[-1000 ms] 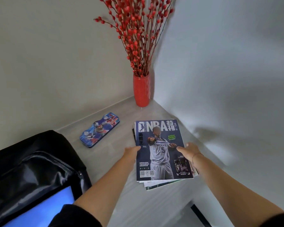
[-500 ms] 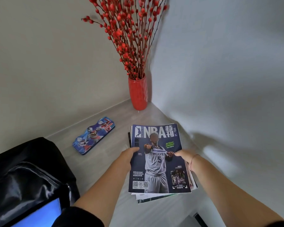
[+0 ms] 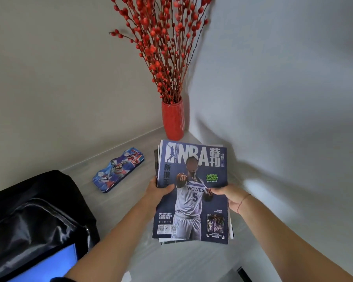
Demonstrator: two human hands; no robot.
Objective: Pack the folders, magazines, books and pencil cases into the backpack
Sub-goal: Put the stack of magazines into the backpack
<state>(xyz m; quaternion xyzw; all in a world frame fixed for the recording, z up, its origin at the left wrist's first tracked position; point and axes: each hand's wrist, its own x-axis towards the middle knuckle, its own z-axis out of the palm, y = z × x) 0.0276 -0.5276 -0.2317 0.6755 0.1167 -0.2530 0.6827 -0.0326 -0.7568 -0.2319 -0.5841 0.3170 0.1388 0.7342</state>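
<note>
Near the right wall, the left hand (image 3: 158, 192) and right hand (image 3: 229, 197) clamp the magazine stack (image 3: 192, 192) at mid-edges; glossy, floppy, likely slippery, so gripping both sides suits it.

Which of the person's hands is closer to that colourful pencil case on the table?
The left. The left hand grips the magazine stack's left edge, just right of the pencil case, not touching it. The right hand holds the stack's far edge, farther away.
</note>
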